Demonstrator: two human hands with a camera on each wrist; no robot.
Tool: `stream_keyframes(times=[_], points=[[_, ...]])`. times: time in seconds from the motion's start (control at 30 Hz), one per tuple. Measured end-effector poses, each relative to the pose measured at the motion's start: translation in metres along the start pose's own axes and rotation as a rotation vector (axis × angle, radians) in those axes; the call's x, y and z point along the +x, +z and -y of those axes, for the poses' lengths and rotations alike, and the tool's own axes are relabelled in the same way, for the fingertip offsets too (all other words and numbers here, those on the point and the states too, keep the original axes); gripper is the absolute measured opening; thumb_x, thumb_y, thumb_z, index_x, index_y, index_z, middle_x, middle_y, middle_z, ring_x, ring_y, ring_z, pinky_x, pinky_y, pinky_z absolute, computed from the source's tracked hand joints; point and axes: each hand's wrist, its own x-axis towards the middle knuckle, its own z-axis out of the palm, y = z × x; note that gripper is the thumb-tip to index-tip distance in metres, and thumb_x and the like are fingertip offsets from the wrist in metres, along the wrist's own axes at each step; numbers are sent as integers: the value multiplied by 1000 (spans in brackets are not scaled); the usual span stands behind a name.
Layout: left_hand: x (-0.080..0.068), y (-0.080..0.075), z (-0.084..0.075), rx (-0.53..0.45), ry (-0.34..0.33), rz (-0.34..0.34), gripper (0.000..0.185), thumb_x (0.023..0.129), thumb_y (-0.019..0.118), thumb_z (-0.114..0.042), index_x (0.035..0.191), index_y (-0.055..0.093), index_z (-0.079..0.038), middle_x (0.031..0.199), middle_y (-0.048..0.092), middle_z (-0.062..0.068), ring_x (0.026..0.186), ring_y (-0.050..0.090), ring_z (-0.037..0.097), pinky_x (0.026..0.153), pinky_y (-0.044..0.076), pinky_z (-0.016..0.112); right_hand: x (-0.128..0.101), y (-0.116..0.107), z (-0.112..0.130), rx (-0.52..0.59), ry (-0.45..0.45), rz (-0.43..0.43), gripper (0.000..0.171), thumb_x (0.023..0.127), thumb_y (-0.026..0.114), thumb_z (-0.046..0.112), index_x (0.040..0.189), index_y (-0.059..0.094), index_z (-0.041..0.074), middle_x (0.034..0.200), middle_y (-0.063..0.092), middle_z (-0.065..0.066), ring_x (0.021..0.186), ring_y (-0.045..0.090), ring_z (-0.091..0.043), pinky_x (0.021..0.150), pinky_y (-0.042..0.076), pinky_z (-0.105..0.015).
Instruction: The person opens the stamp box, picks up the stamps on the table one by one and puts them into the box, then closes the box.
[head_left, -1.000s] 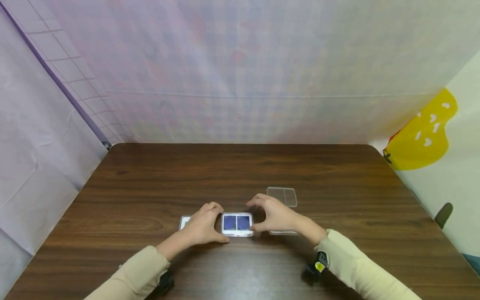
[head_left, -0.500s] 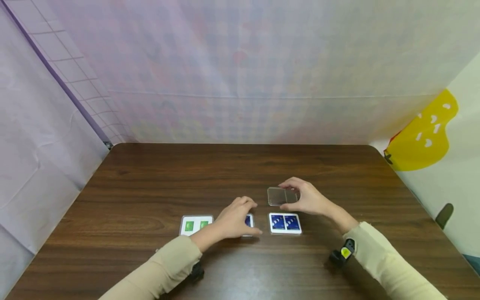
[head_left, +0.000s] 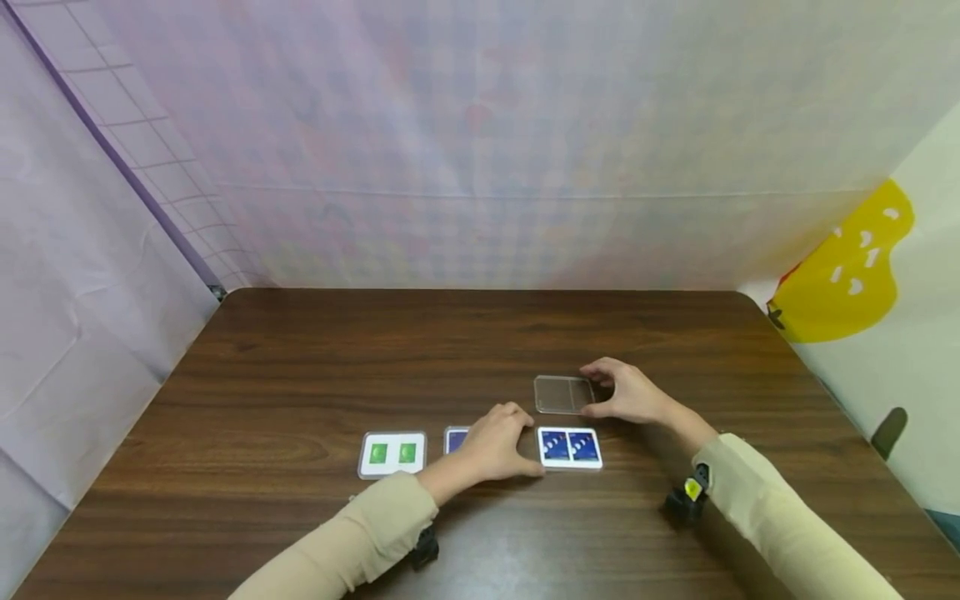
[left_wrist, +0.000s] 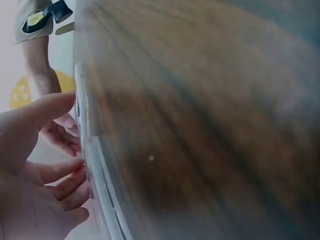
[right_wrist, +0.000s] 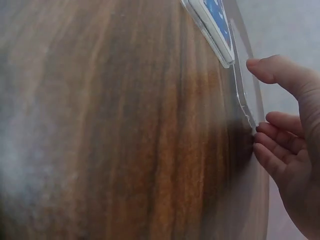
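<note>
My left hand [head_left: 491, 446], its thumb and fingers spread, reaches over the middle case [head_left: 455, 439] and hides most of it. Its fingertips lie at the left side of a clear case [head_left: 570, 448] with two blue cards showing pale moon shapes. At the right end of a transparent, two-part lid [head_left: 555, 394], behind that case, is my right hand [head_left: 630, 396]. Its thumb and fingers stand apart around the lid's edge, and the right wrist view shows the fingertips close to the lid [right_wrist: 245, 95]; firm contact cannot be told.
Farther left lies another clear case [head_left: 392, 454] with two green pictures on white. All stand on a dark wooden table [head_left: 337, 350]. A pale cloth [head_left: 480, 167] hangs behind its far edge, and white sheeting [head_left: 75, 250] covers the left side.
My left hand has moved right, from the middle case toward the right one, uncovering the green case. The right hand has moved from the middle case to the lid's right end. The lid stays put.
</note>
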Motion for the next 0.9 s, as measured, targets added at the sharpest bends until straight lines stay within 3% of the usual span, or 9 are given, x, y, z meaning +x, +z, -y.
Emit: stream_keyframes(times=[0.3,0.63,0.9], points=[[2,5,-1,46,8,-13,61,65,77,-41,112,61,-6,107,57,3,97,51,16,80,46,24,4,3,-5,-41,-37,43,62,59,81,25,109,59,-5,103,58,-12,92,56,-24,81,48,-40],[3,8,-5,71,29,-38,56,66,77,-39,109,62,-6,106,57,3,96,52,17,76,47,24,2,-2,-1,-88,-53,65,51,59,80,21,100,62,-4,95,59,-10,84,57,-21,75,49,-36],[4,9,-5,80,26,-40,55,65,78,-38,107,63,-6,105,57,2,95,52,16,77,47,24,-7,0,6,-118,-75,28,50,60,80,24,99,63,-1,93,60,-7,84,58,-19,74,49,-36]])
